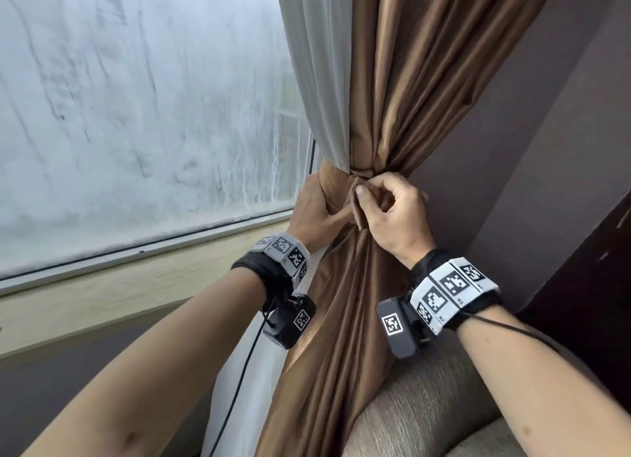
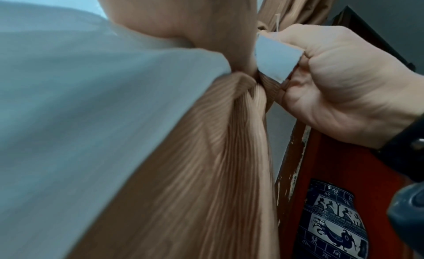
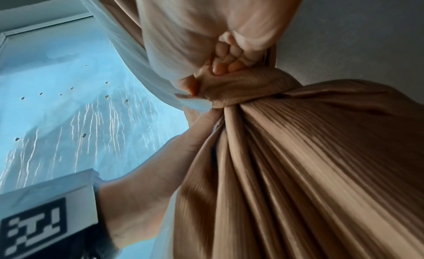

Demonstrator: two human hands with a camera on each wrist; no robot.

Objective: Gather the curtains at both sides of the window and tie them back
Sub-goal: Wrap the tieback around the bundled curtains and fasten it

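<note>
A brown curtain (image 1: 403, 81) and a white sheer curtain (image 1: 317, 64) hang bunched together at the window's right side. A brown tie-back band (image 1: 333, 180) wraps the bundle at its waist. My left hand (image 1: 316, 210) grips the band and the bundle from the window side. My right hand (image 1: 386, 200) pinches the band's loose end (image 1: 358, 207) between thumb and fingers. In the left wrist view the right hand (image 2: 339, 85) holds that end, whose white inner face (image 2: 273, 57) shows. The right wrist view shows the band (image 3: 247, 85) cinched round the curtain (image 3: 309, 163).
A fogged, streaked window pane (image 1: 136, 98) fills the left, with a pale sill (image 1: 136, 279) below it. A grey upholstered chair (image 1: 444, 405) stands under my right arm. Dark wall (image 1: 512, 149) and dark wooden furniture (image 1: 597, 269) are at right; a blue-and-white vase (image 2: 332, 226) sits there.
</note>
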